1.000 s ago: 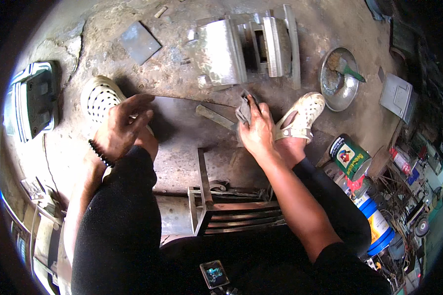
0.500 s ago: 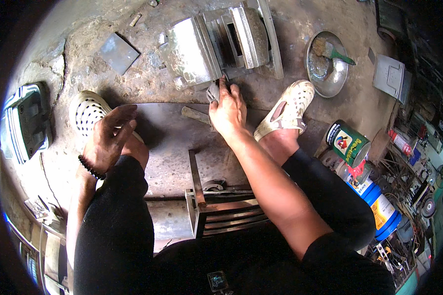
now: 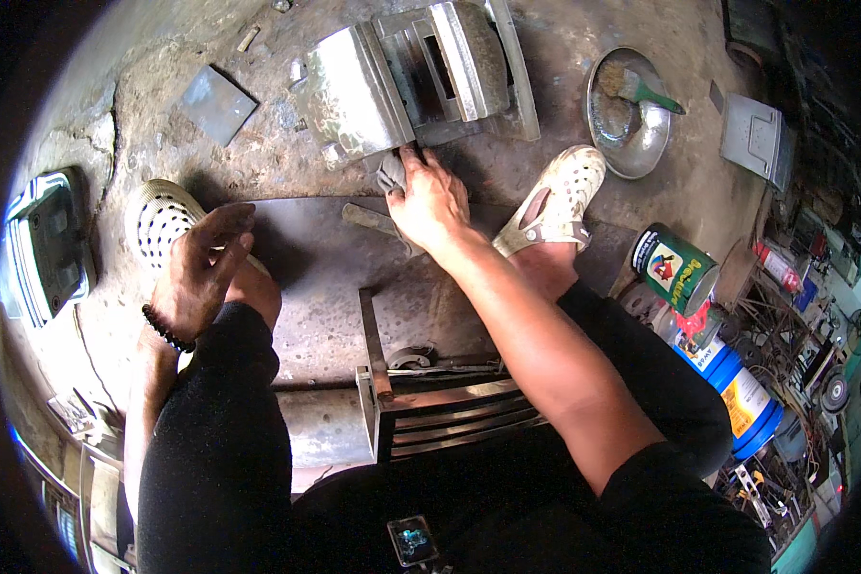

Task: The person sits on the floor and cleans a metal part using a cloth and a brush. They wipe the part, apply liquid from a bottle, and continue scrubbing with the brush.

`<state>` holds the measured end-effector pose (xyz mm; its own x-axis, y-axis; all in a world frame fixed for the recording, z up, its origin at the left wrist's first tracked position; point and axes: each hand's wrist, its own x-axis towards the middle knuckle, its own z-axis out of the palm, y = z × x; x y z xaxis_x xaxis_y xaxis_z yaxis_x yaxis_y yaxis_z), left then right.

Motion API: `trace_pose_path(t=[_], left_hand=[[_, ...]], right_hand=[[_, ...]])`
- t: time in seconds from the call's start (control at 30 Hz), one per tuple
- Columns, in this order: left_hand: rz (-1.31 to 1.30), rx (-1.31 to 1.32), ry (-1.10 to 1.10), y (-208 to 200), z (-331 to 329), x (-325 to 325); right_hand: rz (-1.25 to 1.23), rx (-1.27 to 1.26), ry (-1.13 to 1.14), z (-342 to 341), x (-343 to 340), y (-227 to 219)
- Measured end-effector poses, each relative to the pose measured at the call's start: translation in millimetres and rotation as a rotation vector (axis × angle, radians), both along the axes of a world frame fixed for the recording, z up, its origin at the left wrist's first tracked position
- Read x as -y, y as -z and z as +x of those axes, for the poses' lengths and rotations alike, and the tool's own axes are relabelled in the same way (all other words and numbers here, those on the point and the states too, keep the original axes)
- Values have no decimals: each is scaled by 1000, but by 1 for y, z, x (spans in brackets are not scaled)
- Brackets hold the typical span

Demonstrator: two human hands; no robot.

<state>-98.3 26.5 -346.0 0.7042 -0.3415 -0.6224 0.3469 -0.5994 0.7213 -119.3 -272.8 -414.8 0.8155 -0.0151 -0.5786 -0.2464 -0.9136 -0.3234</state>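
Observation:
A silver metal housing [image 3: 354, 96] with a curved shell and a slotted middle sits on the floor at the top. My right hand [image 3: 432, 199] reaches to its near lower edge, fingers stretched forward and pressing a crumpled grey rag [image 3: 390, 174]. How far the fingers wrap the rag is partly hidden. A short flat bar [image 3: 369, 219] lies just below that hand. Over my left shin hangs my left hand [image 3: 201, 273], its fingers loosely curved and apart, holding nothing. A dark bead bracelet [image 3: 165, 330] circles that wrist.
A metal bowl [image 3: 652, 148] holds a green-handled brush [image 3: 641, 92] at right. Nearer stand a green can [image 3: 677, 270] and a blue bucket [image 3: 754, 421]. A square metal plate [image 3: 216, 103] lies far left. A slatted metal frame [image 3: 454, 416] sits between my legs.
The whole view has shifted a little. My right hand and the rag have slid slightly left along the housing's lower edge. My left hand stays over the shin.

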Motion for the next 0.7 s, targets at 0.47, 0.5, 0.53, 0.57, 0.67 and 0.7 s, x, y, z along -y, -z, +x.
trace_pose_path(t=[0.47, 0.5, 0.53, 0.57, 0.67, 0.7], left_hand=[[16, -20, -14, -6, 2, -3], [17, -50, -17, -6, 2, -3], [17, -79, -19, -7, 2, -4], [22, -79, -15, -7, 1, -4], [35, 19, -14, -6, -1, -3], [30, 19, -14, -6, -1, -2]], right_hand=[[-81, 53, 114, -5, 13, -8], [-90, 60, 115, -4, 8, -3], [-95, 57, 99, -3, 5, 2], [-100, 55, 84, -2, 2, 5], [-141, 117, 21, -6, -6, 8], [-160, 146, 4, -6, -8, 8]])
